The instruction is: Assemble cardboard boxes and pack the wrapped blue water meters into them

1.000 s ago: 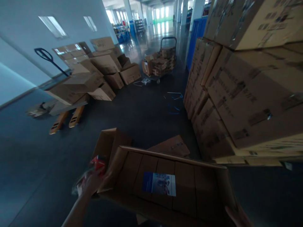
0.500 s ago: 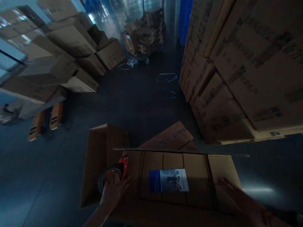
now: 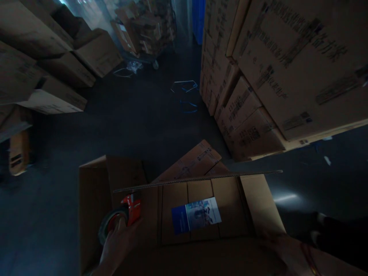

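Tape in a red dispenser (image 3: 133,209) is at the left side of a large open carton (image 3: 149,203). My left hand (image 3: 116,239) is wrapped round the tape roll, its fingers through the middle. My right hand (image 3: 277,245) rests at the carton's right flap (image 3: 258,199); its fingers are blurred and dark, so their pose is unclear. Between the hands a blue and white leaflet (image 3: 196,215) lies on several brown boxes (image 3: 232,214) packed side by side in the carton. The far flap stands up edge-on behind them.
An open box (image 3: 93,207) stands at the left. Flat cardboard (image 3: 191,163) lies beyond the carton. Tall stacked cartons (image 3: 287,76) rise at the right, more boxes (image 3: 60,69) at the upper left. A loaded trolley (image 3: 149,34) and loose straps (image 3: 188,105) are farther off.
The view has shifted to the right. My right hand has drawn back toward the carton's near right corner. My left hand still holds the tape dispenser, now lower in the picture.
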The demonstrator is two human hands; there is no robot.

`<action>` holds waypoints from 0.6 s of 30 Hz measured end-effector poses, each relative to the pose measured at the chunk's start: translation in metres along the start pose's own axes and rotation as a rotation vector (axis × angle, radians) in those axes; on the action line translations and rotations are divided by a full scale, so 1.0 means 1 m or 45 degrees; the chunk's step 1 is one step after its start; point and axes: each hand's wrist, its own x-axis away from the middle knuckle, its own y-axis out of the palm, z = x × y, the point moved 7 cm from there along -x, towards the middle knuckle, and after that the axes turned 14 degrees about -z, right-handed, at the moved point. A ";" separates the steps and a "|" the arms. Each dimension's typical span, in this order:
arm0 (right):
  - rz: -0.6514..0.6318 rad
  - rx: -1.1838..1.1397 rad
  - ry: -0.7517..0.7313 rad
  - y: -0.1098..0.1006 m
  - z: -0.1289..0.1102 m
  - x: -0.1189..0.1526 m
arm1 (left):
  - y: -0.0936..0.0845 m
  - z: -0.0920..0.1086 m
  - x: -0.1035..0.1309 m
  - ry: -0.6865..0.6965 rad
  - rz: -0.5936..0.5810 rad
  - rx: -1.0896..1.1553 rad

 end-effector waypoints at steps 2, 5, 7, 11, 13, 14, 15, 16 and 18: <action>-0.090 -0.005 -0.038 -0.005 -0.009 -0.001 | -0.004 0.001 -0.002 -0.001 -0.020 -0.010; -0.209 0.077 -0.188 -0.023 -0.022 -0.004 | -0.007 0.002 -0.003 -0.038 -0.083 -0.063; -0.280 0.204 -0.287 -0.032 -0.027 -0.008 | -0.008 0.001 -0.004 -0.056 -0.067 -0.076; -0.106 0.509 -0.269 -0.028 -0.023 -0.005 | -0.011 -0.009 -0.013 -0.110 0.023 -0.013; 0.092 0.524 -0.212 -0.020 -0.021 0.004 | -0.009 -0.013 -0.020 -0.142 0.022 0.021; 0.174 0.491 -0.167 -0.017 -0.019 0.009 | -0.007 -0.015 -0.021 -0.156 0.018 0.037; 0.234 0.448 -0.110 -0.016 -0.016 0.013 | -0.006 -0.016 -0.022 -0.171 0.017 0.047; 0.264 0.409 -0.051 -0.017 -0.012 0.013 | -0.006 -0.017 -0.020 -0.185 0.010 0.055; 0.244 0.379 0.014 -0.023 -0.004 0.003 | -0.011 -0.015 -0.013 -0.207 0.009 0.092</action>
